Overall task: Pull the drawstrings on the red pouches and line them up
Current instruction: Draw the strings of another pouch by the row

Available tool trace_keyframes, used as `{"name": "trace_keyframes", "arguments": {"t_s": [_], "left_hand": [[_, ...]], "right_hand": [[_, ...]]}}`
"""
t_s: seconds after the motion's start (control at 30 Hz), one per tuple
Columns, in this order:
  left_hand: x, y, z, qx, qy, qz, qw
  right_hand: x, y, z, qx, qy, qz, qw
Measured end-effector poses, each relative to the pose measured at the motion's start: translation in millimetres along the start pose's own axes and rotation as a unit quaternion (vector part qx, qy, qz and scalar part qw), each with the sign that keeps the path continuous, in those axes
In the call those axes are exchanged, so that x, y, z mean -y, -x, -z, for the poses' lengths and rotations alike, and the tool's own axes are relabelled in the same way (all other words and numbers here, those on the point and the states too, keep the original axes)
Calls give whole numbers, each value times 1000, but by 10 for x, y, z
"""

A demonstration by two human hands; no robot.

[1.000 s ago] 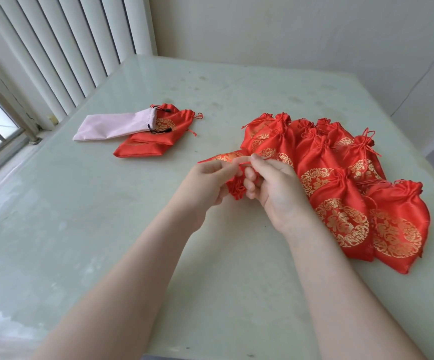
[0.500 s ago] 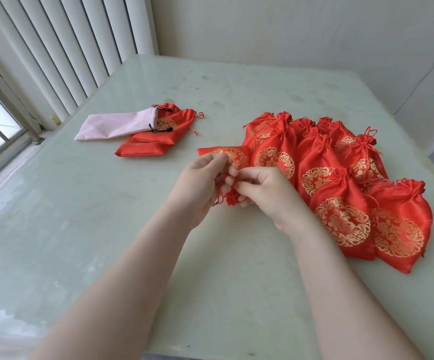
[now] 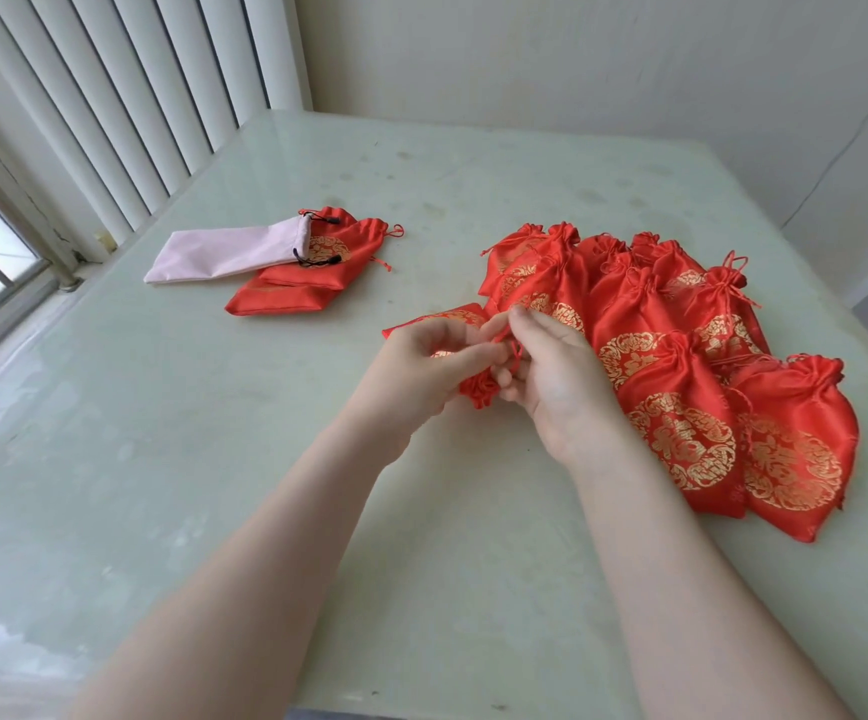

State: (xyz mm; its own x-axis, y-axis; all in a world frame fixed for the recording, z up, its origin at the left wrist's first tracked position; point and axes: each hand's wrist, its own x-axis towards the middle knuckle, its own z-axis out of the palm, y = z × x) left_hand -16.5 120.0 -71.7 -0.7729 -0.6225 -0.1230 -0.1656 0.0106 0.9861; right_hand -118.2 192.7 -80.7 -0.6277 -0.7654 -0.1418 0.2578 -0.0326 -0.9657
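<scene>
Table [image 3: 265,459] pale green; both hands [image 3: 421,366] [image 3: 551,376] are pinching pouch [image 3: 478,392] cord [image 3: 512,350] between fingertips, body lying beyond them.

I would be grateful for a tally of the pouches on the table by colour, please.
Pink pouch: 1
Held red pouch, gripped by the left hand and right hand: 1
Red pouches by the pink one: 2, as far as can be seen
Red pouches in the row: about 9, because overlap hides the exact count
Total: about 13
</scene>
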Motion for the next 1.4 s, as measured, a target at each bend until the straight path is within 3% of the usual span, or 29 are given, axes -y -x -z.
{"name": "trace_keyframes", "arguments": {"t_s": [0.2,0.33,0.37,0.43,0.53,0.63,0.73,0.83,1.1,1.23,1.4], "left_hand": [[68,-67,29,-29,-50,1,998],[54,-101,32,-25,150,92,984],[61,-112,27,-29,159,103,981],[97,-138,7,-53,85,95,990],[134,-145,-10,-67,-51,53,995],[143,-133,-16,-40,-169,-2,985],[111,-85,-45,7,-273,-66,960],[54,-17,-64,43,-298,-87,950],[145,-80,-17,54,-229,-51,971],[132,-90,-22,17,-109,-19,994],[116,-111,-9,-10,-54,6,998]], "right_hand": [[0,10,-13,0,29,24,999],[15,4,-8,-21,11,-11,1000],[18,5,-6,-27,12,-24,999],[32,19,11,-31,45,-20,998],[94,70,39,-10,131,81,988],[143,110,42,16,128,161,978],[124,106,14,33,111,157,981],[87,97,-32,54,87,133,986],[44,47,-1,111,47,151,981],[34,6,113,50,203,146,967],[9,3,175,79,302,130,941]]}}
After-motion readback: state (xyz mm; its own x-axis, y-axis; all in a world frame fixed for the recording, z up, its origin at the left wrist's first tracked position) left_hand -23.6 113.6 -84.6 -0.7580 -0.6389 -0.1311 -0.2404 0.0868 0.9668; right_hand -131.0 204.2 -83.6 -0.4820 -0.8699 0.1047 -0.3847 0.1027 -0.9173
